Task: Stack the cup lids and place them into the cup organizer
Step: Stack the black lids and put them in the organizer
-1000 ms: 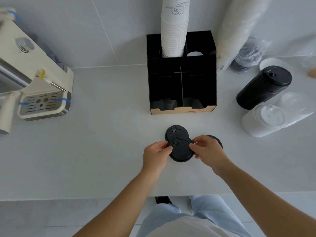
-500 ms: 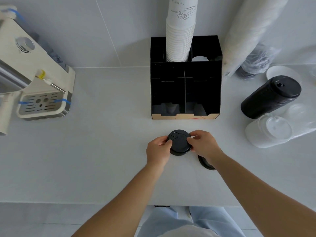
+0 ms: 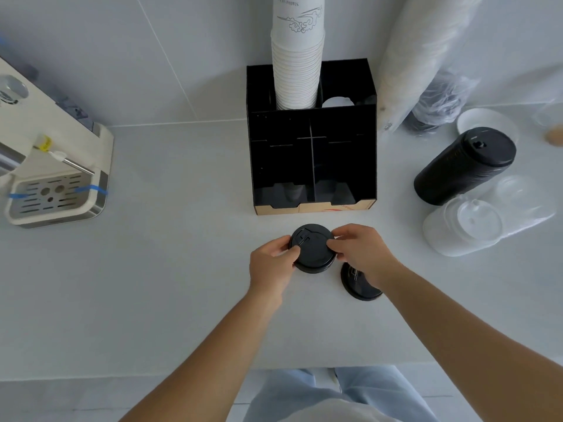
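Head view looks straight down on a person at a white counter (image 3: 170, 269), and the stacking step looks to be in hand. The left hand (image 3: 271, 263) and the right hand (image 3: 359, 254) both pinch the rim of a small stack of black cup lids (image 3: 312, 251), one hand on each side, thumbs and fingertips curled onto the edge. The stack sits between the two hands, resting on or just above the counter; I cannot tell which. How many lids are in it I cannot count, though the edge shows more than one layer.

One loose black lid (image 3: 359, 284) lies flat just under the right wrist, touching nothing else, on the near side of the stack. By my reckoning it has yet to join the pile, so the next move calls for one hand to let go, reach back for that lid and seat it squarely on top.

Straight ahead of both hands, near but apart from the stack, stands the black cup organizer (image 3: 313, 159), its front compartments open toward the person. A tall column of white paper cups (image 3: 297, 71) rises from a rear slot.
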Available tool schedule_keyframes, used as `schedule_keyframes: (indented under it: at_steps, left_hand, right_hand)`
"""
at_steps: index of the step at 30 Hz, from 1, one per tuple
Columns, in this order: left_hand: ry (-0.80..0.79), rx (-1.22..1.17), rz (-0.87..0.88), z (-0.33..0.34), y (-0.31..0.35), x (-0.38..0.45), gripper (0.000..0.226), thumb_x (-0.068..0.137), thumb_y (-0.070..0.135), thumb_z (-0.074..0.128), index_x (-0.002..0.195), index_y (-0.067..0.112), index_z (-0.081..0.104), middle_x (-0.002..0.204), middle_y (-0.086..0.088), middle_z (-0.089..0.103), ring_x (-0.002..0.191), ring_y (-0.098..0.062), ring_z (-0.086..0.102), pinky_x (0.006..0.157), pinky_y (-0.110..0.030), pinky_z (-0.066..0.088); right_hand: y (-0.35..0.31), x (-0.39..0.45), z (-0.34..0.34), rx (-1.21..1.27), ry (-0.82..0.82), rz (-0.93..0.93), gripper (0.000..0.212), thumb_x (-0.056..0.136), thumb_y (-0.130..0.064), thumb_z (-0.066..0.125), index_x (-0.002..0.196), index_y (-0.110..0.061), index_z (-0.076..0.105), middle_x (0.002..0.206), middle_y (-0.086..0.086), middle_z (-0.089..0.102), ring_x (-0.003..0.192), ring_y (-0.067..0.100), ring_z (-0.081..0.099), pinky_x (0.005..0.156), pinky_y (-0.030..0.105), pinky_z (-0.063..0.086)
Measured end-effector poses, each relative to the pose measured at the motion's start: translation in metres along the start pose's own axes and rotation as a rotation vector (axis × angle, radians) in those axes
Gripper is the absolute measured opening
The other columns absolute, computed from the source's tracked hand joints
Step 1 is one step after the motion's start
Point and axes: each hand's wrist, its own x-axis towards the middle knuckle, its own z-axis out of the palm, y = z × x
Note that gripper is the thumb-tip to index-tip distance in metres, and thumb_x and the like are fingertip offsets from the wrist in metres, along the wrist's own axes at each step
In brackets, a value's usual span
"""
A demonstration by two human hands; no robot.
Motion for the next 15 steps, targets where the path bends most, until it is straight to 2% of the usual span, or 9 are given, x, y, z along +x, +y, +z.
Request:
schedule_keyframes:
  at_steps: [2,5,8,11,13,15]
  left_hand:
    - [-0.038,-0.02,0.007,0.008,0.003,-0.004,0.025,0.08,0.003,0.068,0.083,0.027,0.076,0.094,0.002,0.076,0.091,-0.015,0.071,0.077,-0.028,0.058]
    - [-0.083,-0.012,0.004,0.024,0.007,-0.01,0.023,0.078,0.006,0.071,0.097,0.019,0.076,0.105,-0.003,0.074,0.1,-0.018,0.07,0.08,-0.029,0.059]
    - [-0.156,-0.029,-0.007,0.039,0.01,-0.018,0.022,0.08,0.004,0.071,0.084,0.026,0.075,0.098,-0.002,0.075,0.094,-0.017,0.071,0.076,-0.026,0.059]
    - [-0.214,-0.007,-0.026,0.049,0.007,-0.025,0.024,0.079,0.005,0.072,0.076,0.029,0.075,0.089,0.001,0.077,0.088,-0.016,0.072,0.078,-0.028,0.059]
    - [-0.221,0.062,-0.007,0.054,0.001,-0.029,0.021,0.076,0.009,0.073,0.078,0.029,0.077,0.088,0.004,0.077,0.086,-0.013,0.071,0.081,-0.029,0.058]
    - [-0.223,0.117,-0.001,0.056,-0.008,-0.033,0.019,0.076,0.009,0.073,0.085,0.026,0.076,0.089,0.005,0.077,0.086,-0.009,0.071,0.078,-0.023,0.054]
  right_hand:
    - [0.001,-0.003,-0.015,0.091,0.005,-0.001,0.024,0.084,-0.012,0.073,0.108,-0.012,0.069,0.098,0.007,0.071,0.088,0.03,0.07,0.083,0.037,0.06]
    - [0.007,-0.005,-0.037,0.173,0.004,0.009,0.023,0.084,-0.009,0.073,0.106,-0.013,0.07,0.107,0.009,0.07,0.098,0.029,0.069,0.088,0.039,0.059]
    - [0.02,-0.007,-0.055,0.256,0.016,0.035,0.017,0.084,-0.009,0.073,0.101,-0.013,0.069,0.112,0.011,0.07,0.104,0.028,0.068,0.093,0.042,0.057]
    - [0.036,-0.013,-0.069,0.327,0.008,0.037,0.016,0.086,-0.005,0.071,0.102,-0.006,0.067,0.112,0.017,0.07,0.105,0.033,0.068,0.09,0.04,0.057]
    - [0.048,-0.016,-0.075,0.332,0.012,0.023,0.018,0.086,-0.003,0.07,0.103,-0.001,0.068,0.11,0.02,0.071,0.104,0.034,0.069,0.091,0.04,0.057]
    - [0.06,-0.018,-0.078,0.302,0.028,0.014,0.017,0.084,-0.003,0.071,0.102,-0.002,0.07,0.107,0.02,0.073,0.103,0.036,0.069,0.094,0.044,0.057]
